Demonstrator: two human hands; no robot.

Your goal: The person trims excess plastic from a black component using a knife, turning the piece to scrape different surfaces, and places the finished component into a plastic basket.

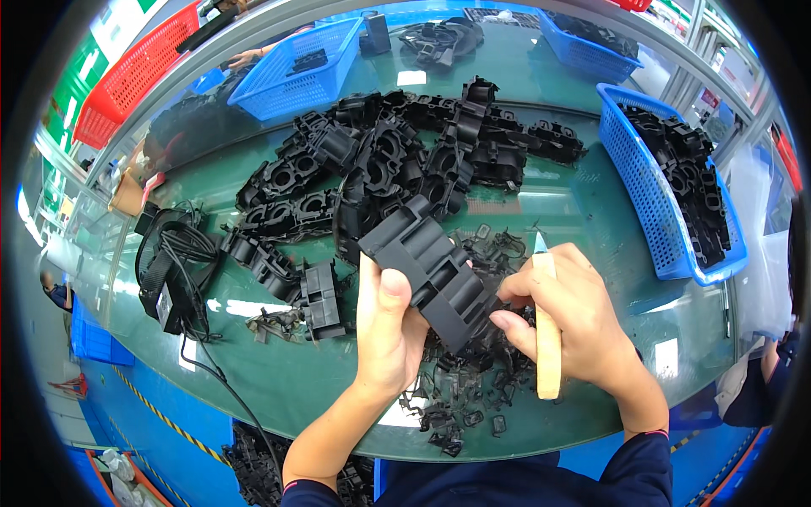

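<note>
Over the green tabletop, my left hand [385, 334] grips a black moulded plastic part [432, 277] with ridges and recesses, tilted down to the right. My right hand [587, 317] holds a small knife with a yellow handle [548, 342], its blade pointing away from me. The thumb and forefinger of that hand are at the part's right edge; whether they pinch a scrap there cannot be made out. Beneath the part lie many loose black plastic scraps [456, 406]. A heap of black moulded parts [380, 160] lies beyond my hands.
To the right stands a blue basket [646, 211] filled with black parts. Another blue basket [296, 72] is at the far left, near a person's hand [247, 57]. A black device with coiled cable [173, 262] lies left, its cord running off the table's near edge.
</note>
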